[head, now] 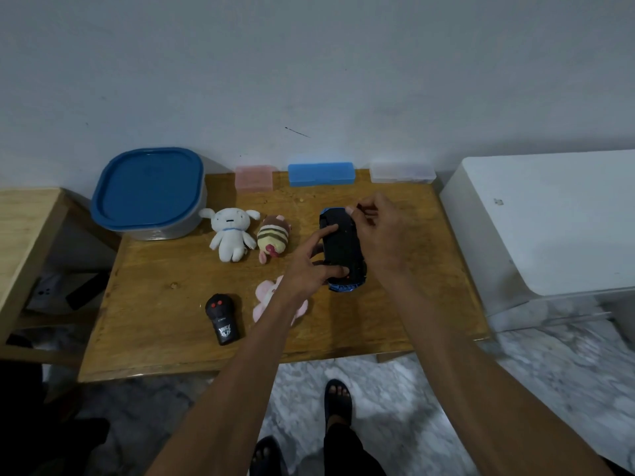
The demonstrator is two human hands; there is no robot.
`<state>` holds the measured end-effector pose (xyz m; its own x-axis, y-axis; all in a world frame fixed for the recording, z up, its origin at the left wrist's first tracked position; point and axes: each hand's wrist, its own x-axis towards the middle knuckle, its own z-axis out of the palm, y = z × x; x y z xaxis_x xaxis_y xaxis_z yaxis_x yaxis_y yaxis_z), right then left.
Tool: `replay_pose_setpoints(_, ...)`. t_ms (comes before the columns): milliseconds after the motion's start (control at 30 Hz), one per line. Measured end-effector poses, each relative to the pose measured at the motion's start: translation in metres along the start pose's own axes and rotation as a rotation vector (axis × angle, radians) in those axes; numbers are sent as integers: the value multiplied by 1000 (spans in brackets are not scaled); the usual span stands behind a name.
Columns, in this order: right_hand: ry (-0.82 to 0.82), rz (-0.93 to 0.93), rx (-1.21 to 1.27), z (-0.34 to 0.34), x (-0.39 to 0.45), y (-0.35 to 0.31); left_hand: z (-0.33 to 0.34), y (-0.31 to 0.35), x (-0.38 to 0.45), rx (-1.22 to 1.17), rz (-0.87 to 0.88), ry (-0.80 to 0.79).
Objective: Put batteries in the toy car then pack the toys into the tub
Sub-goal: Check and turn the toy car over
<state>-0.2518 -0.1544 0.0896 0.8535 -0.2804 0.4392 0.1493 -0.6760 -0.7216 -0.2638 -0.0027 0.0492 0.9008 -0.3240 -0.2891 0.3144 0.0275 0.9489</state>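
Observation:
A blue toy car (341, 250) is turned belly-up above the wooden table (178, 321), its black underside facing me. My left hand (314, 266) grips its left side, thumb near the rear and a finger across the underside. My right hand (378, 231) holds the car's right side, fingertips at the front end. A tub (147, 195) with a blue lid stands shut at the table's back left. A white plush (232, 235) and a striped plush (273, 238) lie in front of it. A pink plush (266, 297) lies partly under my left forearm. No batteries show.
A black remote control (222, 319) lies near the front edge. Pink (253, 178), blue (321, 173) and clear (402, 172) small cases line the back edge by the wall. A white appliance (549, 228) stands to the right, another wooden table (24, 235) to the left.

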Motion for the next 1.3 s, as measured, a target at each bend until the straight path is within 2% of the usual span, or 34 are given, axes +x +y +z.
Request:
replay_pose_setpoints(133,11,92,52,-2,3,1,0,0,-1,28,4,-15)
replay_pose_setpoints(433,5,-56,7,-6,0,8,5,4,3,-17,-14,-23)
replay_pose_setpoints(767,37,7,-11,-2,-1,6,9,4,-1,75,-2,-68)
replay_pose_setpoints(967,63,-56,-34,-7,-2,8,11,4,-1,43,-13,-66)
replay_pose_setpoints(1100,20,-105,-27,-9,-5,9,12,6,0,36,-14,-75)
replay_pose_setpoints(1300,66,-11,1,-7,-3,6,15,4,-4,49,-12,-71)
